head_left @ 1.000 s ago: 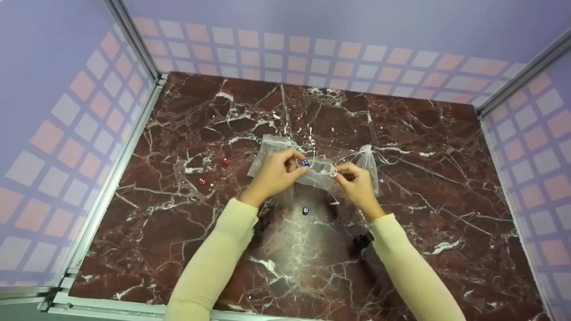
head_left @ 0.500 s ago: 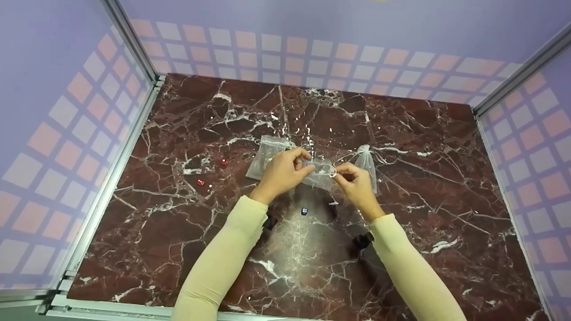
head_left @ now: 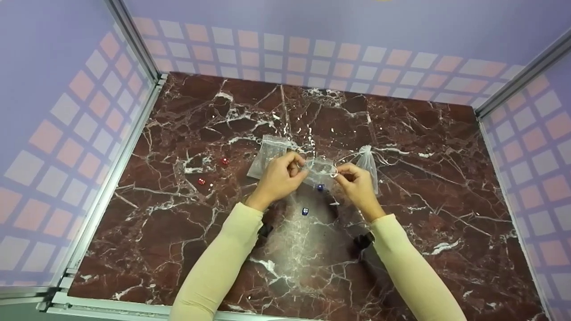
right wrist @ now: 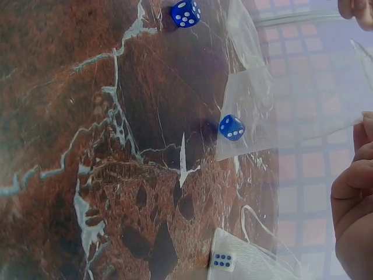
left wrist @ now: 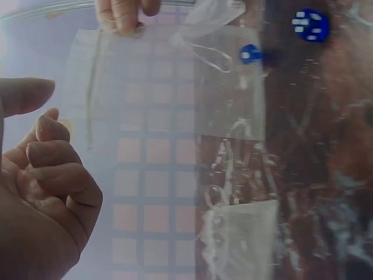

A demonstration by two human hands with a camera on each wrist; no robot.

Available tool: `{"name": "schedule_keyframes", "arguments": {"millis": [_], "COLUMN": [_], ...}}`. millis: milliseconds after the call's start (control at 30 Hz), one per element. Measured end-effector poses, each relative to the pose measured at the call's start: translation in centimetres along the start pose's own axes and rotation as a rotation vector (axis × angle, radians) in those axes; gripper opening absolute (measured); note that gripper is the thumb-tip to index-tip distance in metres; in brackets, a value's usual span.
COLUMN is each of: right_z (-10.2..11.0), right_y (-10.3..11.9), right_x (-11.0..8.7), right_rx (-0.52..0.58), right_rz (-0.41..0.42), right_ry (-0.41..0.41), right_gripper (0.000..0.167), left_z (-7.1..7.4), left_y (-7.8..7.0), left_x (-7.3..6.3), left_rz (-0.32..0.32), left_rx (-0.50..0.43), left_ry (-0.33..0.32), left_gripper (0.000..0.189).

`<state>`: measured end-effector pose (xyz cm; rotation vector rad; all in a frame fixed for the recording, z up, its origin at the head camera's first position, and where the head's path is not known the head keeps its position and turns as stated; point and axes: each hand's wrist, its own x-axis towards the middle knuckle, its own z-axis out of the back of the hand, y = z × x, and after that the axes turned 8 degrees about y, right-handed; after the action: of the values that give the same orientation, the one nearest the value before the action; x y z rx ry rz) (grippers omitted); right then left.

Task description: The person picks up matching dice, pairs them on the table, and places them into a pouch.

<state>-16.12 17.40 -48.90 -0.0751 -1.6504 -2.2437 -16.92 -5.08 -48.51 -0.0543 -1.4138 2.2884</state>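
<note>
My right hand pinches the rim of a sheer white drawstring bag, which hangs with its mouth up. A blue die lies at the bottom of that bag. Beside the bag's mouth is my left hand, its fingers loosely bent and holding nothing; a gap shows between thumb and fingers in the left wrist view. Another blue die sits on the marbled tabletop, nearer the person than the bag.
Two red dice lie to the left. Behind the left hand a flat mesh bag rests on the table. A tied mesh bag stands at the right, a white die inside. Walls enclose the back and sides.
The blue die that my left hand pinched has dropped into the bag. My left fingers moved over the bag's mouth, then drew slightly back. The right hand kept its place.
</note>
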Motion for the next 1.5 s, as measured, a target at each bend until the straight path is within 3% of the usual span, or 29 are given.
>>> {"name": "schedule_keyframes", "arguments": {"millis": [267, 567, 700, 967, 1167, 1500], "right_z": [0.1, 0.1, 0.1, 0.0, -0.1, -0.1], "right_y": [0.0, -0.3, -0.4, -0.5, -0.5, -0.5], "right_x": [0.0, 0.1, 0.1, 0.1, 0.0, 0.0], "right_rx": [0.006, 0.019, 0.028, 0.034, 0.027, 0.011], "right_rz": [-0.011, 0.003, 0.017, 0.039, 0.036, 0.011], "right_ry": [-0.008, -0.004, -0.004, -0.006, -0.009, -0.002], "right_gripper": [0.005, 0.004, 0.004, 0.005, 0.005, 0.004], "left_z": [-1.4, -3.0, -3.6, -4.4, -4.8, -5.0], "left_y": [2.0, 3.4, 3.6, 3.7, 3.8, 4.2], "left_x": [-1.6, -2.5, -2.5, -2.5, -2.6, -2.9], "left_rz": [0.101, 0.198, 0.207, 0.215, 0.248, 0.254], "left_rx": [0.037, 0.187, 0.260, 0.351, 0.401, 0.408], "left_ry": [0.086, 0.361, 0.426, 0.459, 0.429, 0.423], "left_gripper": [0.018, 0.037, 0.035, 0.026, 0.020, 0.016]}}
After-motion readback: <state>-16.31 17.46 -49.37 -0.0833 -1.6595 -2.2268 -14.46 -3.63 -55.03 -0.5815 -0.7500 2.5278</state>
